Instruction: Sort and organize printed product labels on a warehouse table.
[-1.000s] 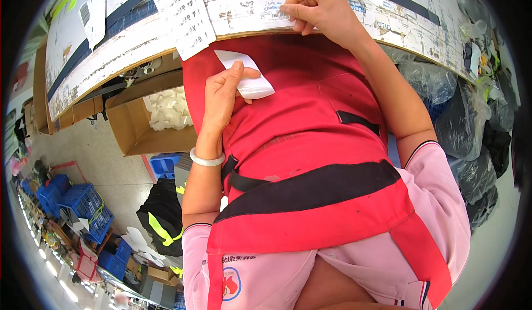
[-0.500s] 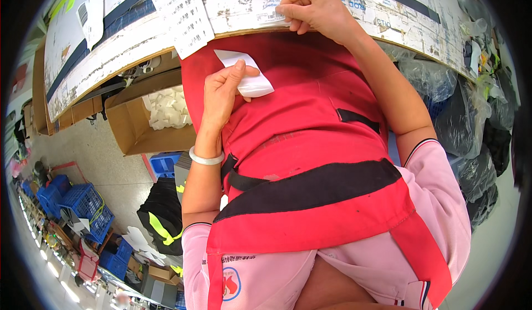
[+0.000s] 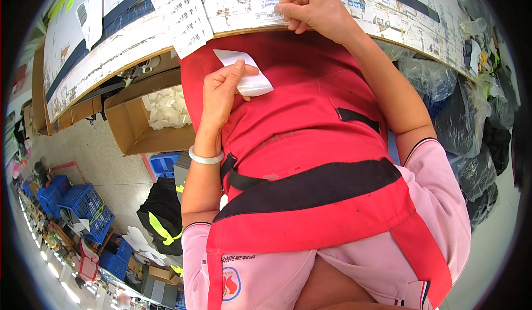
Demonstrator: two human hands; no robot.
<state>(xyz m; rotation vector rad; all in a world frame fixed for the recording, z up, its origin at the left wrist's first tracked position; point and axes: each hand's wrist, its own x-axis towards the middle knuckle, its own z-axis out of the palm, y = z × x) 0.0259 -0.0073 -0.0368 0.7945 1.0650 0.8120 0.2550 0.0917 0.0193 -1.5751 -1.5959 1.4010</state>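
My left hand [image 3: 224,87] pinches a white slip of paper [image 3: 256,83] between thumb and fingers, just in front of my red apron [image 3: 310,105]. At the near edge of the worn white tabletop [image 3: 238,11], my right hand [image 3: 317,11] has thumb and forefinger together on a small label [image 3: 270,15] with a barcode. Part of that label is hidden by the fingers. A white sheet of barcode labels [image 3: 183,16] lies left of it and hangs over the table edge.
Farther left on the table is another white barcode strip [image 3: 91,17]. Below the table edge, an open cardboard box [image 3: 123,123] holds white scraps [image 3: 167,108]. Clear and dark plastic bags [image 3: 457,110] crowd the right side. Blue crates [image 3: 86,207] stand at lower left.
Both hands keep almost the same place and grip. Only a very slight shift of the view and the right fingers shows.
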